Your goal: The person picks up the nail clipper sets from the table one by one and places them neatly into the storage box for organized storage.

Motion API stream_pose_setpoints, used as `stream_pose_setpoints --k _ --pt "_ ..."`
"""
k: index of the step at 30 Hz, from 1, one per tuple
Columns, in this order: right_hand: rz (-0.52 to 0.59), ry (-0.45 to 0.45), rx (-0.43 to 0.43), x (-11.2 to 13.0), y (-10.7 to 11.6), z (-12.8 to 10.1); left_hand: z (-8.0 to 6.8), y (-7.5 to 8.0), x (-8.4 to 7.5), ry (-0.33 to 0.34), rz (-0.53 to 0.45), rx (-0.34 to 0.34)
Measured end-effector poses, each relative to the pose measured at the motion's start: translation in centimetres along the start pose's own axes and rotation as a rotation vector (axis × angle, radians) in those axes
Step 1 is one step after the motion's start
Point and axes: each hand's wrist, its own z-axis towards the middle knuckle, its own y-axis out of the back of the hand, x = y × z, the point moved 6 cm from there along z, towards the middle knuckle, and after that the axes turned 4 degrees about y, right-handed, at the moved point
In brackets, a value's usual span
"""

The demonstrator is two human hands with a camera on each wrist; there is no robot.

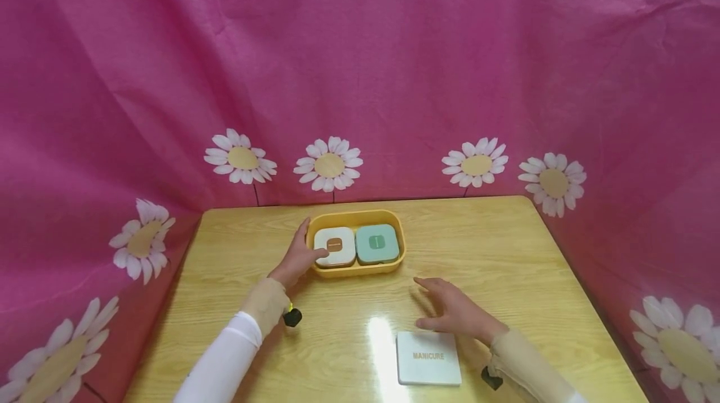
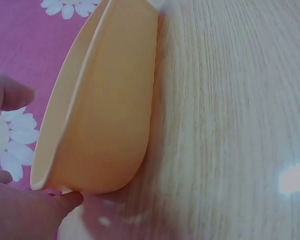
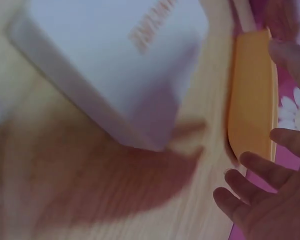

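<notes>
A yellow tray [image 1: 360, 269] stands at the back middle of the wooden table [image 1: 506, 247]. Inside it lie a white square box [image 1: 334, 247] on the left and a green square box [image 1: 377, 243] on the right. My left hand [image 1: 296, 258] grips the tray's left end, thumb over the rim by the white box. The left wrist view shows the tray's outer wall [image 2: 110, 110] close up, with my left hand [image 2: 20, 212] touching its rim. My right hand [image 1: 450, 310] hovers with fingers spread over the table, just beyond a flat white box marked MANICURE [image 1: 429, 357]. That box [image 3: 105, 60] and the tray [image 3: 252, 95] also appear in the right wrist view.
Pink cloth with white daisies [image 1: 329, 164] hangs behind the table and along both sides. A small black object [image 1: 292, 317] sits at my left wrist. Bare wood lies to the right of the tray and at the table's left front.
</notes>
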Motion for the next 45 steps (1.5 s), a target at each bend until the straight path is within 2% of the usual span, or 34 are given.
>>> stream_pose_setpoints --k 3,7,15,22,26,30,36,40,45 --pt "-0.028 0.016 0.03 0.6 -0.8 -0.6 0.0 0.0 0.4 0.019 -0.081 0.007" --pt "-0.062 0.037 0.059 1.5 -1.8 -1.5 0.0 -0.1 0.9 0.03 -0.138 0.021" --pt "-0.257 0.167 0.094 3.1 -3.8 -3.1 0.2 0.0 2.9 0.018 -0.221 0.022" --pt "-0.358 0.261 0.038 3.5 -4.4 -4.3 0.2 -0.1 3.9 -0.002 -0.254 0.018" --pt "-0.341 0.251 0.04 3.5 -4.7 -4.8 0.2 -0.2 4.3 0.005 -0.27 0.004" --pt "-0.295 0.18 0.085 3.3 -5.1 -5.1 0.1 -0.2 4.7 -0.006 -0.361 0.01" --pt "-0.299 0.156 0.134 3.1 -6.2 -5.1 -0.1 0.0 5.0 -0.043 -0.489 0.017" --pt "-0.311 0.176 0.116 3.0 -6.5 -5.3 -0.5 -0.2 5.0 -0.072 -0.54 0.045" --pt "-0.305 0.199 0.071 2.8 -6.4 -5.7 -0.7 -0.4 5.1 -0.058 -0.531 0.058"
